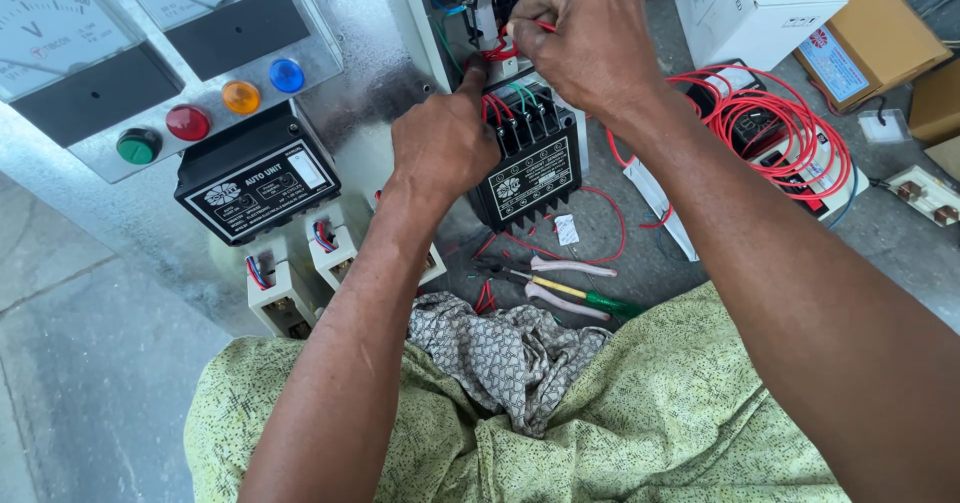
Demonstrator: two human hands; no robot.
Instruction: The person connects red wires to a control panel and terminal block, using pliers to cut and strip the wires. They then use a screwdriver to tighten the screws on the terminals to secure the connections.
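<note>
Meters (60, 33) with white dials sit far left of the black relay block (527, 168), and beneath them runs a row of green, red, amber and blue indicator lamps (215, 108). Nearer the relay block, still on its left, we see a black control unit (258, 188) with small white terminal pieces (275, 298) hanging below it.

Our left hand (440, 143) rests against the upper left corner of the relay block, fingers curled in and the index finger pushed up at the terminal row; it pins wire ends rather than holding anything loose. Our right hand (585, 33) works just above the relay block, closed narrow in a pinch on a red wire (505, 48) at the terminals.

To do this well, we judge the left finger should hold the strands firmly down while the right feeds the bared end straight in, without fraying.

Below the relay block lie pliers (570, 268) and a green-handled screwdriver (585, 298). To its right a coil of red cable (790, 123) rests on the floor beside cardboard boxes (760, 3).
</note>
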